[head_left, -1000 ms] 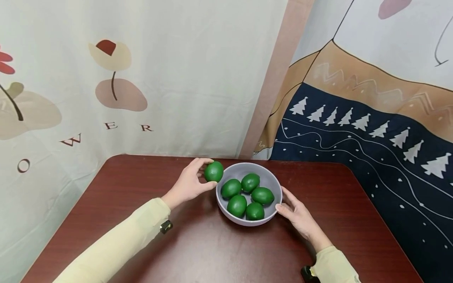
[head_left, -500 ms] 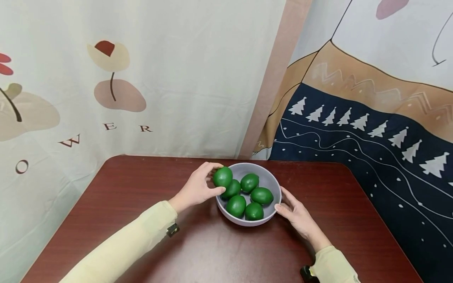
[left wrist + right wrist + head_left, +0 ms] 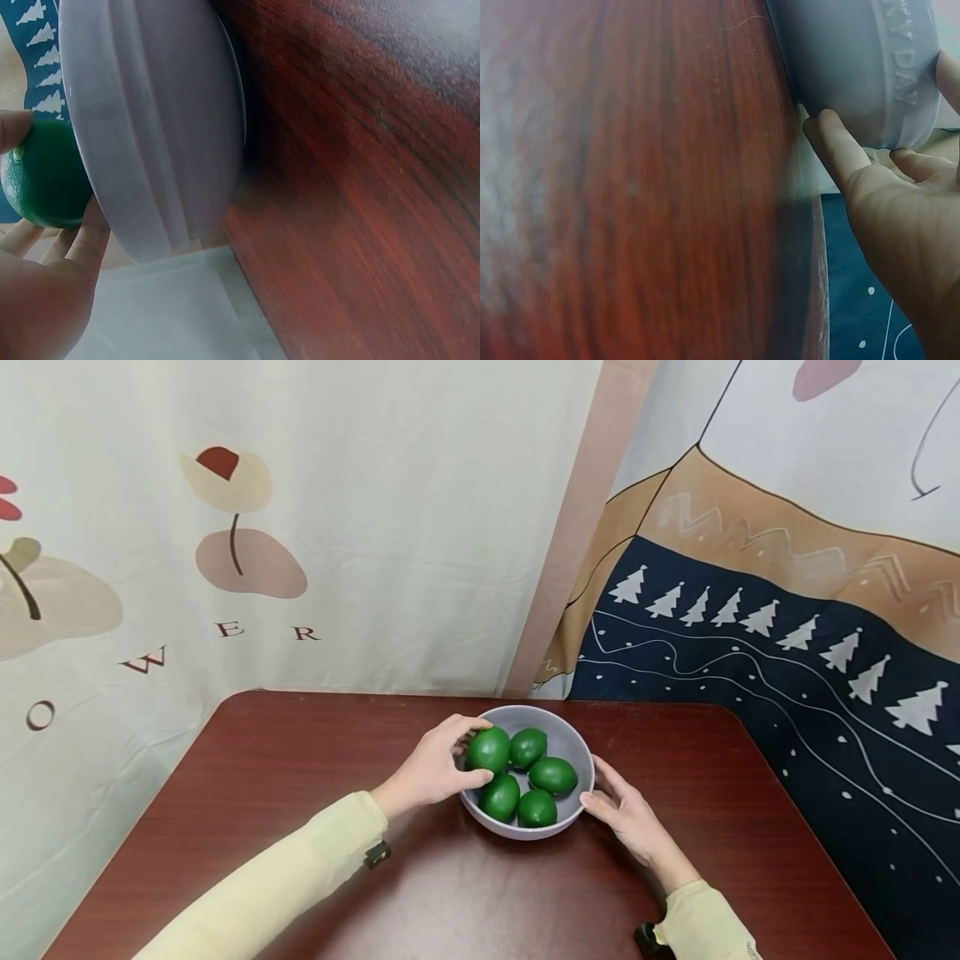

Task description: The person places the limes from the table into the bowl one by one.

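A grey bowl (image 3: pixel 567 739) stands near the far edge of the table, several green limes (image 3: pixel 553 775) lying inside it. Between the thumb and fingers of my left hand (image 3: pixel 431 768) is another lime (image 3: pixel 487 750), at the bowl's left side. It hides the lime behind it in the head view. In the left wrist view this lime (image 3: pixel 49 180) shows just over the bowl's rim, the fingers beneath touching or close to the wall. My right hand (image 3: pixel 633 818) holds the bowl's right side, thumb at the rim and fingers along the outer wall (image 3: pixel 847 67).
The dark red wooden table (image 3: pixel 480 902) ends at its far edge just behind the bowl. A pale printed curtain (image 3: pixel 390 527) hangs behind it, and a dark blue cloth with white trees (image 3: pixel 712 668) hangs to the right.
My left hand has brought its lime rightward and slightly toward me, from beside the bowl's rim to over its left part. My right hand has stayed on the bowl.
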### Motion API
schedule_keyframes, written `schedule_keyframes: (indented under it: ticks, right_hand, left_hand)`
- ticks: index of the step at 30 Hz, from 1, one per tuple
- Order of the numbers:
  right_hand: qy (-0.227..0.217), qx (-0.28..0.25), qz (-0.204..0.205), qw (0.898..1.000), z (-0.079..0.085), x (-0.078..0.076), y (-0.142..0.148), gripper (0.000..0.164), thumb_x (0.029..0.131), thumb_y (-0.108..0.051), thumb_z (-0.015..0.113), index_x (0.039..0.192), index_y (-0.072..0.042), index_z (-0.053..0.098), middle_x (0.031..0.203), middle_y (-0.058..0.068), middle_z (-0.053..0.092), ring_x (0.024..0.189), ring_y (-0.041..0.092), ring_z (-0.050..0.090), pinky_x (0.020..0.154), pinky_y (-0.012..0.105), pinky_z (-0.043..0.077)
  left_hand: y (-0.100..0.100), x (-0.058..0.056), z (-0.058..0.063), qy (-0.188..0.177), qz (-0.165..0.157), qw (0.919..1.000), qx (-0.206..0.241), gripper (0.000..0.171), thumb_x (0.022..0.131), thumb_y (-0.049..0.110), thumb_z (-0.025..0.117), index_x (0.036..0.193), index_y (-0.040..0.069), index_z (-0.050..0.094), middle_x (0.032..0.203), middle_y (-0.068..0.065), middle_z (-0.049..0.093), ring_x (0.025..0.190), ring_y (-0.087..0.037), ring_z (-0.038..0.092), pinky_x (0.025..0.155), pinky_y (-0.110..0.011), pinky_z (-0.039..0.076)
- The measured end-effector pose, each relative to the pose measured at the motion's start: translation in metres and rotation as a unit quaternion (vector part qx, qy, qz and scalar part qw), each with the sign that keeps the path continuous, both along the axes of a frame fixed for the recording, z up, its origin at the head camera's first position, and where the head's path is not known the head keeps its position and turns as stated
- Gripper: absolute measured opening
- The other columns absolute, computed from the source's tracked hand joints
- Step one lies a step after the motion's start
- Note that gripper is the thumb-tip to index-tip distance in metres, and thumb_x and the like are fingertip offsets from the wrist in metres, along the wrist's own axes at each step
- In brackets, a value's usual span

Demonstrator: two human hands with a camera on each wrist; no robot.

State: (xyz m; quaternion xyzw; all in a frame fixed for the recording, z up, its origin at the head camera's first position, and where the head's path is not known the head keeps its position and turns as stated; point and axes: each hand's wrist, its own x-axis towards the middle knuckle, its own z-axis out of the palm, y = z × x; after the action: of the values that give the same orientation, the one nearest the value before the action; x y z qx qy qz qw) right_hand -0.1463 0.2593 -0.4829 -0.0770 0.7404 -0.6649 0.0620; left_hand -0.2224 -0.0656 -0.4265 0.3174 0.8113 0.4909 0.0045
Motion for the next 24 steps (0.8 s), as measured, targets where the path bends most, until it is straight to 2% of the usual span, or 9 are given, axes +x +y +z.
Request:
schedule_keyframes:
  ticks: [6, 14, 24]
  right_hand:
    - [0.003, -0.001, 0.001, 1.0, 0.0, 0.0, 0.0, 0.07, 0.103, -0.002, 0.059, 0.162, 0.003, 0.022, 0.153, 0.038, 0.037, 0.115, 0.003, 0.063, 0.094, 0.017, 0.051]
    - [0.001, -0.002, 0.0, 1.0, 0.0, 0.0, 0.0, 0.071, 0.103, -0.002, 0.059, 0.162, 0.004, 0.021, 0.153, 0.039, 0.037, 0.115, 0.004, 0.064, 0.093, 0.017, 0.052]
    - [-0.001, -0.002, -0.001, 1.0, 0.0, 0.0, 0.0, 0.071, 0.103, -0.003, 0.059, 0.162, 0.003, 0.021, 0.151, 0.039, 0.039, 0.114, 0.003, 0.063, 0.094, 0.017, 0.051]
  left_hand:
    - [0.006, 0.003, -0.001, 0.003, -0.021, 0.9998, 0.002, 0.059, 0.08, 0.009, 0.085, 0.135, 0.008, 0.062, 0.12, -0.006, 0.061, 0.105, -0.023, 0.064, 0.089, -0.034, 0.059]
    - [0.014, 0.006, -0.003, 0.001, -0.032, 0.9992, -0.024, 0.06, 0.081, 0.014, 0.084, 0.137, 0.012, 0.062, 0.124, -0.003, 0.059, 0.107, -0.018, 0.064, 0.092, -0.032, 0.058]
    - [0.022, 0.009, -0.006, 0.024, -0.043, 0.9979, -0.042, 0.059, 0.081, 0.016, 0.085, 0.135, 0.008, 0.064, 0.121, -0.005, 0.063, 0.102, -0.018, 0.065, 0.094, -0.032, 0.058]
